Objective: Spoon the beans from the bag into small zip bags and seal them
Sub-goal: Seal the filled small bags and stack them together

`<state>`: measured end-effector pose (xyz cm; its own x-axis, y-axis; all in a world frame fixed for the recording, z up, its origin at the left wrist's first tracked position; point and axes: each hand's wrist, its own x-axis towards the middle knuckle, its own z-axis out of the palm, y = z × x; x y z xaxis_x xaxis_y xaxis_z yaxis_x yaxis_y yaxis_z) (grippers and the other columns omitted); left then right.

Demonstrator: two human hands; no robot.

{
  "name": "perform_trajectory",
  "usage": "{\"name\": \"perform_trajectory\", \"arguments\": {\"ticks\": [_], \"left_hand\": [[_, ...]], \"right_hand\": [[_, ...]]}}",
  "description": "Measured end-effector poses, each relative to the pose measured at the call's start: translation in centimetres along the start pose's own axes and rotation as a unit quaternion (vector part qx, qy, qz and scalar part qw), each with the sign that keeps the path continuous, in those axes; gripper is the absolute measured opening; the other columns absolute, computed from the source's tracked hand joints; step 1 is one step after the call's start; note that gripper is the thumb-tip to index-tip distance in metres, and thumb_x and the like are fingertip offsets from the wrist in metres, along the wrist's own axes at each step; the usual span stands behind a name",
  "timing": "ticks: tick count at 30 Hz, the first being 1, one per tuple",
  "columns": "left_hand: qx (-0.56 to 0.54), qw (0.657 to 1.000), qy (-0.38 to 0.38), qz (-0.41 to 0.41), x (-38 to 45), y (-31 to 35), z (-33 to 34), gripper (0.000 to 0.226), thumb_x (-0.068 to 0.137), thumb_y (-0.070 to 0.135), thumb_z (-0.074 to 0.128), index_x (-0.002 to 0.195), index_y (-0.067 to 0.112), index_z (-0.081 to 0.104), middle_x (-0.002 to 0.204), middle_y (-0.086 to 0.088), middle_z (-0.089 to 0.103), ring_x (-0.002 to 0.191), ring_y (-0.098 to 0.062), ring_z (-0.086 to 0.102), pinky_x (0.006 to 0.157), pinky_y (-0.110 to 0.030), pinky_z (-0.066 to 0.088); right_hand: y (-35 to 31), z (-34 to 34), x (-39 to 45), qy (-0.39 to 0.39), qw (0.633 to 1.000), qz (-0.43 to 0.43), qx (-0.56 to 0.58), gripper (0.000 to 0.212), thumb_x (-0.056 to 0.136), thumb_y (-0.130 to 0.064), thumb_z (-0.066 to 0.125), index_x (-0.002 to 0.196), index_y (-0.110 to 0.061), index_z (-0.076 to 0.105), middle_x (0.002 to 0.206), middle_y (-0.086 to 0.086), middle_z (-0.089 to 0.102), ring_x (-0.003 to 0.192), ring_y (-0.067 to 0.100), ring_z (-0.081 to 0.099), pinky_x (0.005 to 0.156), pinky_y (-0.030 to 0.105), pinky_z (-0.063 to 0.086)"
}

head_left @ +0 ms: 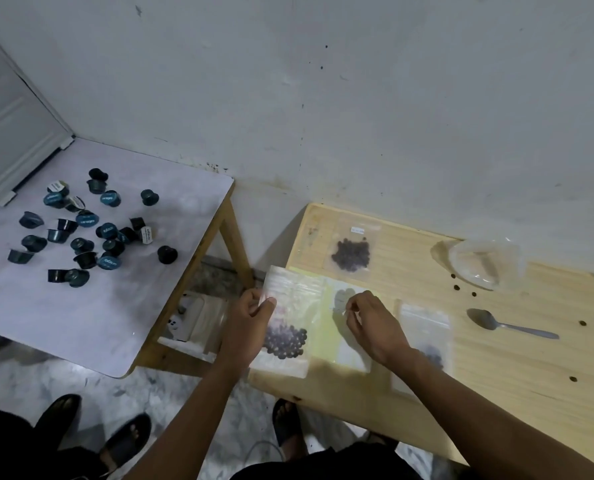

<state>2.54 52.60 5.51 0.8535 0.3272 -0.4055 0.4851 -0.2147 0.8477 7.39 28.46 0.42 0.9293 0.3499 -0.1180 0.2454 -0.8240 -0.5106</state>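
Note:
My left hand (252,313) pinches the left edge of a small clear zip bag (290,306) holding dark beans at its bottom, above the wooden table's (496,358) left edge. My right hand (368,323) hovers to its right with fingers curled, pinched near the bag's top right; what it holds I cannot tell. A second bean-filled zip bag (352,252) lies flat farther back. A third (427,337) lies right of my right wrist. A metal spoon (506,323) rests on the table. A crumpled clear bag (485,263) sits at the back right.
Loose beans (456,288) are scattered near the crumpled bag and spoon. A white table (150,289) to the left carries several dark capsules (87,230). A power strip (184,317) lies on the floor between the tables. Feet in sandals (126,441) stand below.

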Motion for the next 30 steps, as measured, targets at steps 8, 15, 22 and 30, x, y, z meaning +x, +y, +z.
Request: {"name": "perform_trajectory", "arguments": {"ticks": [8, 15, 22, 30], "left_hand": [[-0.014, 0.998, -0.061, 0.009, 0.2, 2.9, 2.3, 0.019, 0.095, 0.039, 0.057, 0.106, 0.026, 0.065, 0.099, 0.005, 0.071, 0.094, -0.011, 0.066, 0.075, -0.028, 0.049], [-0.019, 0.995, -0.079, 0.059, -0.8, 6.3, 4.1, 0.008, 0.097, 0.031, 0.057, 0.102, 0.029, 0.063, 0.091, 0.016, 0.070, 0.081, 0.004, 0.066, 0.068, -0.020, 0.048], [-0.020, 0.993, -0.093, 0.072, -1.3, 7.7, 5.1, 0.006, 0.096, 0.034, 0.056, 0.096, 0.033, 0.062, 0.088, 0.011, 0.073, 0.084, -0.005, 0.068, 0.070, -0.024, 0.047], [-0.022, 0.989, -0.125, 0.072, -1.9, 8.5, 5.5, 0.012, 0.098, 0.021, 0.051, 0.099, 0.026, 0.062, 0.091, 0.016, 0.074, 0.085, 0.004, 0.067, 0.081, -0.030, 0.048]], "right_hand": [[-3.0, -6.5, -0.5, 0.076, 0.938, 0.101, 0.322, 0.010, 0.092, -0.012, 0.060, 0.093, -0.011, 0.050, 0.090, 0.003, 0.060, 0.078, 0.008, 0.056, 0.070, 0.020, 0.044], [-4.9, -10.2, -0.3, 0.086, 0.956, 0.008, 0.281, 0.005, 0.095, -0.010, 0.057, 0.097, -0.013, 0.059, 0.080, -0.023, 0.058, 0.071, 0.008, 0.054, 0.068, 0.018, 0.044], [-6.2, -10.4, -0.4, 0.094, 0.964, 0.026, 0.246, 0.022, 0.094, -0.011, 0.056, 0.112, -0.023, 0.057, 0.074, -0.006, 0.063, 0.065, 0.009, 0.057, 0.063, 0.018, 0.045], [-6.8, -9.7, 0.1, 0.098, 0.956, 0.068, 0.267, 0.035, 0.090, -0.017, 0.063, 0.115, -0.027, 0.041, 0.073, -0.002, 0.061, 0.063, 0.005, 0.056, 0.059, 0.014, 0.043]]}}
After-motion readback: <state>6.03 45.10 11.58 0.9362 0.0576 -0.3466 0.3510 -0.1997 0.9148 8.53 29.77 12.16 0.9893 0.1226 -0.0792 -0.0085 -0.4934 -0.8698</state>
